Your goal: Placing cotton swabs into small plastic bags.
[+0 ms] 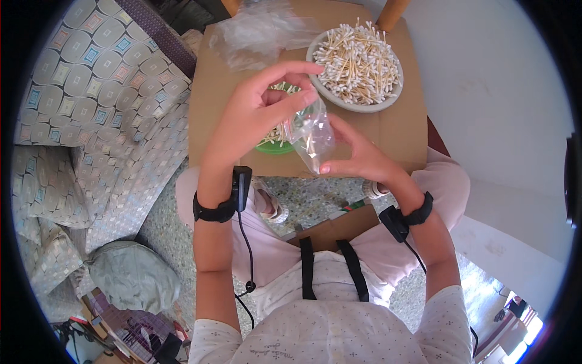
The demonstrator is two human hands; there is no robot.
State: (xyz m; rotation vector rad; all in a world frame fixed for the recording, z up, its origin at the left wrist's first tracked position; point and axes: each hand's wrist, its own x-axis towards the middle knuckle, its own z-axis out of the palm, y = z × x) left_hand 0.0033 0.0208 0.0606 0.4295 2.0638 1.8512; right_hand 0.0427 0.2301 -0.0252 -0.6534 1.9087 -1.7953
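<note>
**Clear bag (312, 130) in mid-handling**

From my remote seat I set a clock face on the bag, twelve pointing away from the wearer. The bag hangs over the near part of the cardboard (397, 136), its narrow lower end toward six.

The left hand (256, 106) comes in from eight and appears to pinch the bag's upper end with the thumb, the index finger stretched out toward one. The right hand (364, 156) comes in from four, curved in a C: the thumb is by the lower tip, the fingers at the bag's side. I can't tell whether it grips or merely steadies the film.

At one sits the pale bowl (364, 109), heaped with cotton swabs (357, 64). The green dish (276, 148), also holding swabs, is at nine to ten, partly behind the left hand. Near eleven lies a heap of clear plastic (257, 36).

I read the step as working the bag by its ends. Glare hides its mouth and contents from me. The next move, I judge, calls for a light pinch above and steady support below, so the thin film neither slips nor folds.
</note>
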